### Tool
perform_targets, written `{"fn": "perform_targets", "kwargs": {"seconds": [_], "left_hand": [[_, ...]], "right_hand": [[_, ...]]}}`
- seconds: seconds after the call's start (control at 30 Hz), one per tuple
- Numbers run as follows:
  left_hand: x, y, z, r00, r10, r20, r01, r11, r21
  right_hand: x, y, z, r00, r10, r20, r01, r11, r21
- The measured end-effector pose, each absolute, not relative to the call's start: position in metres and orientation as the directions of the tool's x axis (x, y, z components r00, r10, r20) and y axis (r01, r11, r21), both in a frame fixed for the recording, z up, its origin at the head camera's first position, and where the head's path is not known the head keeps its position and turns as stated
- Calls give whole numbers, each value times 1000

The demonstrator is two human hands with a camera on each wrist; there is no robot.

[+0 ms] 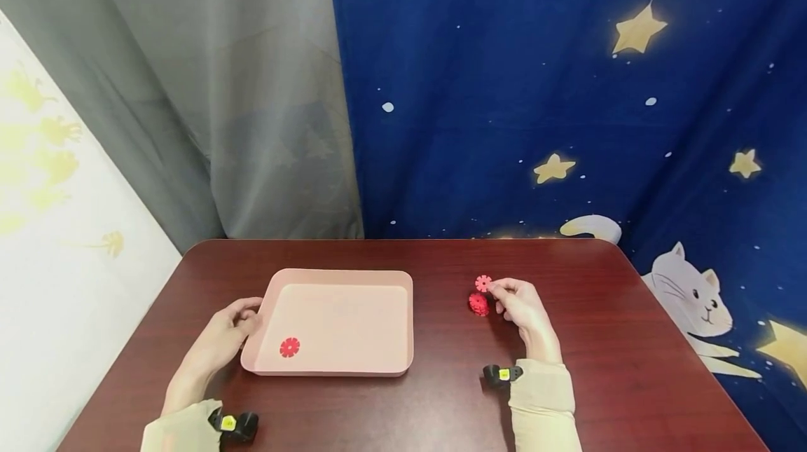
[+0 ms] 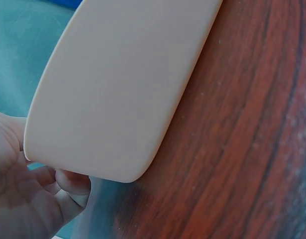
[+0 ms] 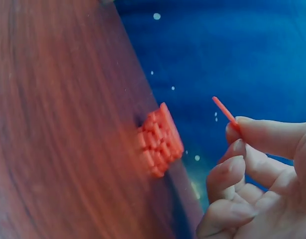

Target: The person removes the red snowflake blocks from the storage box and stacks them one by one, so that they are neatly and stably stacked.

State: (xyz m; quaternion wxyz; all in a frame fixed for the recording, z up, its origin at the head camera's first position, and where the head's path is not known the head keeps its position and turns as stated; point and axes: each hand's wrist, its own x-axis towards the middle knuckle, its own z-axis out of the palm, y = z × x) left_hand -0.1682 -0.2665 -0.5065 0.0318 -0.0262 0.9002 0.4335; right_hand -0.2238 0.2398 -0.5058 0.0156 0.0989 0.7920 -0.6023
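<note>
A pale pink rectangular tray (image 1: 353, 329) lies on the left part of the table, with one red notched disc (image 1: 286, 344) flat in its near left corner. My left hand (image 1: 217, 340) grips the tray's left side; in the left wrist view its fingers curl at the tray's end wall (image 2: 118, 99). Between thumb and fingertips my right hand (image 1: 522, 308) pinches another red notched disc (image 1: 483, 281), raised above a short stack of the same discs (image 1: 478, 305). The right wrist view shows the pinched disc (image 3: 223, 108) edge-on, apart from the stack (image 3: 160, 142).
The dark red-brown wooden table (image 1: 447, 403) reaches back to a grey curtain (image 1: 277, 87) and a blue starry curtain (image 1: 454, 122). A black wrist camera (image 1: 239, 427) is strapped to the left wrist, another camera (image 1: 498, 375) to the right.
</note>
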Motion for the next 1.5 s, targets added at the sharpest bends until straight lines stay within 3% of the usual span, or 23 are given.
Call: {"fn": "perform_targets", "kwargs": {"seconds": [0.47, 1.5], "left_hand": [[-168, -265, -506, -996, -29, -86, -86, 606, 791], [-166, -265, -505, -996, -31, -79, -81, 600, 796]], "right_hand": [[-218, 245, -520, -962, 71, -265, 274, 294, -916], [-218, 238, -513, -958, 134, -254, 284, 295, -912]]}}
